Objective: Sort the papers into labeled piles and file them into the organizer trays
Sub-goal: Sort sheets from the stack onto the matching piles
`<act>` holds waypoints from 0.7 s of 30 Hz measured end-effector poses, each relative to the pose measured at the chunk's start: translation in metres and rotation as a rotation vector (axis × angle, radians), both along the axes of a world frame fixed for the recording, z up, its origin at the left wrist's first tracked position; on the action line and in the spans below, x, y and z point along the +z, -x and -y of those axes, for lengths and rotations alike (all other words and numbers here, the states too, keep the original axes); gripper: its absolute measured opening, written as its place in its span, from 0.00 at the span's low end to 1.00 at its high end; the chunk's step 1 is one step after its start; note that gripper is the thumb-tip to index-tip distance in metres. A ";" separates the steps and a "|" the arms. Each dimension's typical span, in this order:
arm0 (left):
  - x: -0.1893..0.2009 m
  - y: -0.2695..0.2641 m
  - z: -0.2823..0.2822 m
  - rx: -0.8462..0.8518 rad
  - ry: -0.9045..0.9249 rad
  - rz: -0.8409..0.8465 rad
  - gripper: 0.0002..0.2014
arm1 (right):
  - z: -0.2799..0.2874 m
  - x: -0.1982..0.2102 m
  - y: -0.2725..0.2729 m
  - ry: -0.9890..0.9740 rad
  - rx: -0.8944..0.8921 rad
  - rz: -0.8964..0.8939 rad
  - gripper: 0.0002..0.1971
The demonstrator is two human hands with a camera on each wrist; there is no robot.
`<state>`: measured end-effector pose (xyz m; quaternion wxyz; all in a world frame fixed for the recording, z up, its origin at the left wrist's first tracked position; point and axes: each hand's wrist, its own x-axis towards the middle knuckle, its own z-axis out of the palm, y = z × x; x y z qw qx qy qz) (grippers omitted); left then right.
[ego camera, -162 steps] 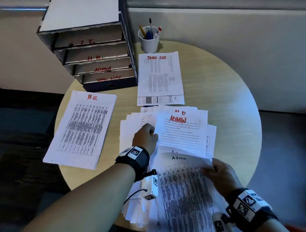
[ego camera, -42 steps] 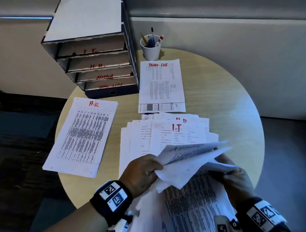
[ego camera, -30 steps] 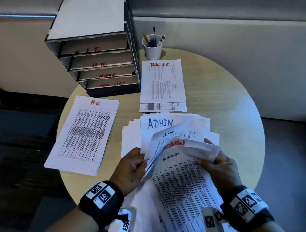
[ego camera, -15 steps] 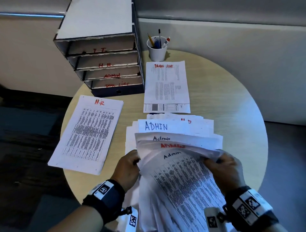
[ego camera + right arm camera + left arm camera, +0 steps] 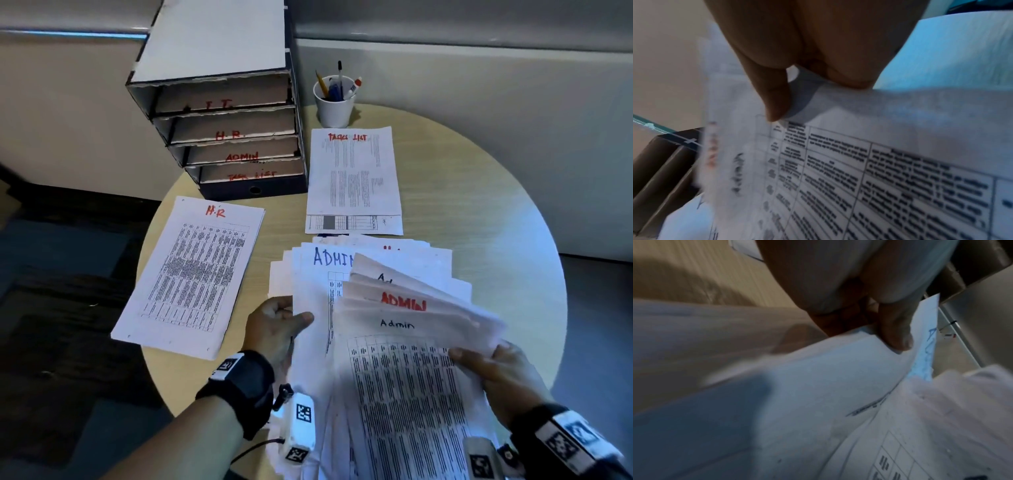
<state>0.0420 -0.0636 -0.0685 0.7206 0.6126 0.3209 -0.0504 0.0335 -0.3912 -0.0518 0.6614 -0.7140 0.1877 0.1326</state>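
Only HR pile (image 5: 191, 274) and Task List pile (image 5: 352, 178) are down so far; both my grips pinch Admin sheets (image 5: 404, 342) over the tabletop's near edge, organizer trays (image 5: 233, 137) look unfilled.

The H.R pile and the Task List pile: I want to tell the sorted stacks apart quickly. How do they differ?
The H.R pile lies at the table's left edge, turned at an angle; the Task List pile lies straight, beside the organizer and below the pen cup. The H.R pile's top sheet is a dense table; the Task List pile's shows columns of text, with a lower sheet sticking out at its near end. Both have red handwritten labels, and neither hand touches them.
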 end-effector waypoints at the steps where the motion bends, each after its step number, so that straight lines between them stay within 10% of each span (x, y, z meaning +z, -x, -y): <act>1: 0.000 0.001 -0.001 -0.027 -0.015 0.013 0.14 | 0.000 0.001 0.000 -0.009 0.027 0.013 0.07; 10: 0.011 0.013 -0.020 -0.382 0.224 0.061 0.16 | 0.002 -0.005 -0.026 -0.153 0.169 -0.013 0.31; 21: 0.017 0.008 -0.026 -0.515 0.337 0.108 0.16 | -0.014 0.007 -0.050 -0.226 0.174 0.027 0.33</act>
